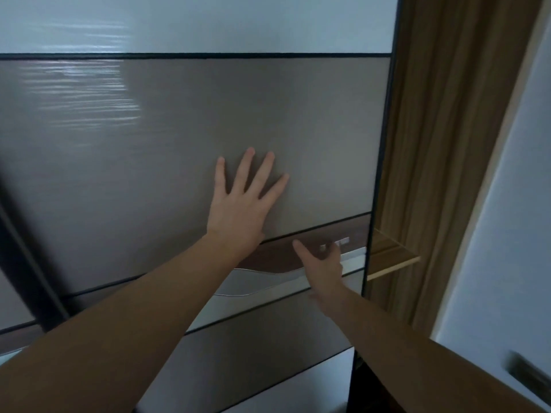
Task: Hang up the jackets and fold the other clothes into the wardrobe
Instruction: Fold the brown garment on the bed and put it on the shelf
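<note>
The left hand presses flat, fingers straight, on the wardrobe door; the right hand is at the handle strip near the door's edge, too blurred to tell whether its fingers hook it. The palm may slip on the glossy panel, stalling the door. No jackets or clothes are in view; beside the door only one wooden shelf shows.
</note>
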Tool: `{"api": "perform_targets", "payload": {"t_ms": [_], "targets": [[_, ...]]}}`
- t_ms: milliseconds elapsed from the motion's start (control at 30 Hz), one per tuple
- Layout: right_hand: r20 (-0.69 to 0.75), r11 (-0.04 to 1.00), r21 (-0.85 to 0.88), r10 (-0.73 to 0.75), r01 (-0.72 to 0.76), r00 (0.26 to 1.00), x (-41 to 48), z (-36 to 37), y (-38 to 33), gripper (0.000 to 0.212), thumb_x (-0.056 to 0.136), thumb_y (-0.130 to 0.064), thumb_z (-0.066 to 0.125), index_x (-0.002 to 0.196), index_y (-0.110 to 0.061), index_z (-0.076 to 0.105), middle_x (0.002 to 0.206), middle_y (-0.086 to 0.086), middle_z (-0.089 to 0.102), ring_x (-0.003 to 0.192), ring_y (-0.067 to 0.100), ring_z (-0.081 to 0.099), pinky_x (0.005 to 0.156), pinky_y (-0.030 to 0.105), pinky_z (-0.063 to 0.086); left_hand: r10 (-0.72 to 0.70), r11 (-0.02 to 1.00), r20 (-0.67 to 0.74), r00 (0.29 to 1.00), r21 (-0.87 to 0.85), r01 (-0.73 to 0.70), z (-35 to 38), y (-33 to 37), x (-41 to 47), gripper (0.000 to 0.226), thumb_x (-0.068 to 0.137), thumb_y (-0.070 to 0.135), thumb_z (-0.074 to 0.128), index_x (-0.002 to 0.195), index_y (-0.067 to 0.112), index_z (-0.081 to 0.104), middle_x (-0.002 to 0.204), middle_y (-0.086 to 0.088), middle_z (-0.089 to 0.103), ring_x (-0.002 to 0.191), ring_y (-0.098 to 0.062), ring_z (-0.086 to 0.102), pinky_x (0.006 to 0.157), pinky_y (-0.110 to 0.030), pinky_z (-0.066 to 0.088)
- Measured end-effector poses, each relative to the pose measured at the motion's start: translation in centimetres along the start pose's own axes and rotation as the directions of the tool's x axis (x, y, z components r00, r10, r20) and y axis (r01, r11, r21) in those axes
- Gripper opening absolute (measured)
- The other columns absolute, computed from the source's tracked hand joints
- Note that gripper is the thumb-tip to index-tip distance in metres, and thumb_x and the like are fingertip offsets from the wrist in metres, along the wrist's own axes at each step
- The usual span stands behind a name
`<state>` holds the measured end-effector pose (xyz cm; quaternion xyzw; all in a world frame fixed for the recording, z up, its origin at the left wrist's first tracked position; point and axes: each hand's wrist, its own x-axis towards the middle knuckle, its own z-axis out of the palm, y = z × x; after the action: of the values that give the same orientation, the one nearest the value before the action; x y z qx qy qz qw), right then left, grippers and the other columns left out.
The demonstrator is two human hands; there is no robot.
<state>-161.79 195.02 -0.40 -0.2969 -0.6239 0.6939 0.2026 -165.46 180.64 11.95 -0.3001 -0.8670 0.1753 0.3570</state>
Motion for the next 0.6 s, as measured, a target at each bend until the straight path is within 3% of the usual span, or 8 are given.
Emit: {"api": "perform_targets", "payload": {"t_ms": [100,167,267,467,600], "targets": [[-0.001,1.000,-0.003,0.013,-0.013,1.000,0.8,0.3,-1.4,0.122,0.067,-0.056,0.081,0.155,-0.029,0.001,0.159,0.007,0.016,0.139,0.034,0.031,0.109,0.052,0.036,0.025,1.000,0.001,1.000,0.006,-0.025,0.1,0.9,1.4,0.112,0.078,0.061,0.065,0.153,0.033,-0.013,0.158,-0.008,-0.029,0.144,-0.038,-0.025,0.104,-0.067,-0.022],[-0.008,0.998,0.015,0.060,-0.060,0.998,1.8,-0.2,-2.1,0.129,0.061,-0.059,0.083,0.154,-0.034,-0.004,0.159,0.006,0.014,0.137,0.036,0.032,0.098,0.058,0.045,0.063,0.998,-0.001,0.998,-0.011,-0.063,0.0,1.8,2.6,0.110,0.079,0.062,0.063,0.153,0.032,-0.012,0.158,-0.008,-0.030,0.144,-0.038,-0.025,0.103,-0.066,-0.023],[-0.033,0.996,-0.006,0.084,-0.084,0.996,3.5,-1.7,-2.7,0.130,0.061,-0.059,0.082,0.152,-0.037,-0.008,0.159,0.003,0.016,0.133,0.035,0.037,0.083,0.051,0.052,0.110,0.992,-0.016,0.994,-0.052,-0.111,-0.3,3.4,4.3,0.107,0.080,0.060,0.062,0.154,0.030,-0.009,0.159,-0.008,-0.029,0.145,-0.037,-0.025,0.102,-0.063,-0.023],[-0.050,0.998,0.039,0.049,-0.047,0.998,6.2,-4.7,-3.0,0.129,0.058,-0.059,0.083,0.152,-0.040,-0.003,0.158,0.000,0.019,0.130,0.033,0.040,0.067,0.042,0.051,0.142,0.986,-0.052,0.989,-0.080,-0.145,-0.1,6.3,7.4,0.110,0.078,0.058,0.066,0.155,0.028,-0.006,0.159,-0.007,-0.026,0.145,-0.036,-0.024,0.101,-0.061,-0.025],[-0.040,0.996,0.083,0.026,-0.023,0.999,7.5,-5.9,-3.1,0.141,0.034,-0.068,0.081,0.150,-0.044,0.004,0.154,-0.001,0.026,0.127,0.031,0.044,0.061,0.038,0.052,0.143,0.985,-0.048,0.989,-0.089,-0.147,0.0,7.7,8.7,0.112,0.076,0.055,0.070,0.154,0.029,-0.005,0.159,-0.007,-0.028,0.145,-0.036,-0.026,0.099,-0.061,-0.026]]}}
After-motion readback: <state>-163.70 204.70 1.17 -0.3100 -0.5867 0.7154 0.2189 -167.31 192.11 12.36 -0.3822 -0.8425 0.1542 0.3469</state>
